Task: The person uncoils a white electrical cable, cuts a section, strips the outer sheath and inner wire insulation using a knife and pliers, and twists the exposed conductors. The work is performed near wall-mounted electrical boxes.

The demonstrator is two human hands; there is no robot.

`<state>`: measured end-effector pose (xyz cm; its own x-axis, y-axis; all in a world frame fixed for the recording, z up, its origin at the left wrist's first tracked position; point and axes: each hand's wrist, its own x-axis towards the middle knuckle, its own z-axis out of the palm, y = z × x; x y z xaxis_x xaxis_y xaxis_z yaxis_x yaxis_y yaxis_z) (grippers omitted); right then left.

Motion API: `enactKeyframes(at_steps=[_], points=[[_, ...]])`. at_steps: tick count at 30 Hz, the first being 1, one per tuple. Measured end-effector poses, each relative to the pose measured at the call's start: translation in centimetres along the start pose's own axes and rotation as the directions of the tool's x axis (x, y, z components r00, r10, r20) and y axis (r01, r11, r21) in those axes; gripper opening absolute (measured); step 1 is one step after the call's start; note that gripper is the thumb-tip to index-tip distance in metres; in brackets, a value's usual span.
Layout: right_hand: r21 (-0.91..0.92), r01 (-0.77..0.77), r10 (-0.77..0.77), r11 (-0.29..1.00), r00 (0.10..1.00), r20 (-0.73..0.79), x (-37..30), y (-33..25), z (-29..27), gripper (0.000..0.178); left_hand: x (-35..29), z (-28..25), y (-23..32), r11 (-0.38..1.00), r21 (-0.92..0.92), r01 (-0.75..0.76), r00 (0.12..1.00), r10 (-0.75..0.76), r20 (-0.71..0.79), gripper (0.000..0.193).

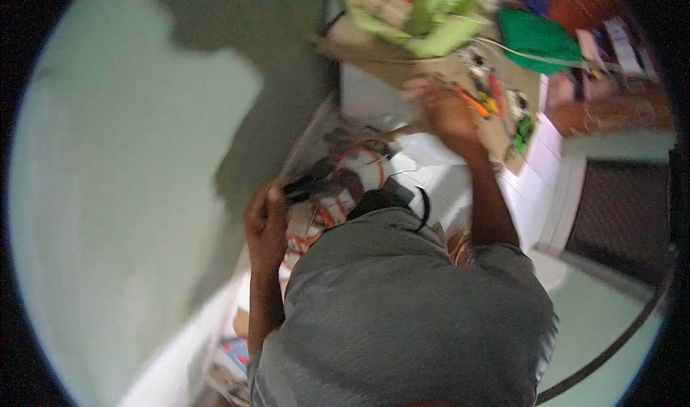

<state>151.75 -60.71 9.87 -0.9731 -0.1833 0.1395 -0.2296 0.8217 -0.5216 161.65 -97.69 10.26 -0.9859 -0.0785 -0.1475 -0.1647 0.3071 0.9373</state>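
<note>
At the left, close to the wall, my left hand (265,216) is closed around one end of a black object (307,184); its kind is too blurred to make out. My right hand (438,108) reaches forward over the edge of a brown board (509,148), its fingers smeared by motion. Just right of it lies an orange-handled tool (472,102), next to a yellow piece (491,106). Whether the right fingers hold anything is hidden by the blur.
A pale green wall (144,155) rises along the left. Beyond the board stand a light-green plastic item (438,37) and a green cloth-like bundle (539,42). Orange-and-white coils (363,166) lie low between my arms. A dark mesh panel (622,216) is at the right.
</note>
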Motion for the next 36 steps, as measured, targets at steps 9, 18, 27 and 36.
enactKeyframes(at_steps=[9,18,27,36], points=[[0.173,-0.243,0.236,0.954,0.970,0.059,-3.4,22.0,-1.0,0.033,1.8,-1.1,3.6,0.868,-0.496,-0.002,1.000,0.015,0.022,0.026],[-0.551,0.086,0.010,0.830,0.986,0.169,-2.0,15.2,-4.2,0.035,-3.8,-5.5,3.5,0.899,-0.429,-0.093,0.992,0.044,-0.122,0.025],[0.858,-0.292,0.323,0.423,0.933,0.159,-4.1,2.0,-4.1,0.032,-7.5,-8.3,3.1,0.946,-0.264,-0.190,0.962,0.126,-0.241,0.023],[0.736,-0.419,-0.275,0.532,0.736,0.618,-5.3,-19.0,10.0,0.050,-8.3,-9.3,2.9,0.952,-0.102,-0.288,0.931,0.254,-0.262,0.018]])
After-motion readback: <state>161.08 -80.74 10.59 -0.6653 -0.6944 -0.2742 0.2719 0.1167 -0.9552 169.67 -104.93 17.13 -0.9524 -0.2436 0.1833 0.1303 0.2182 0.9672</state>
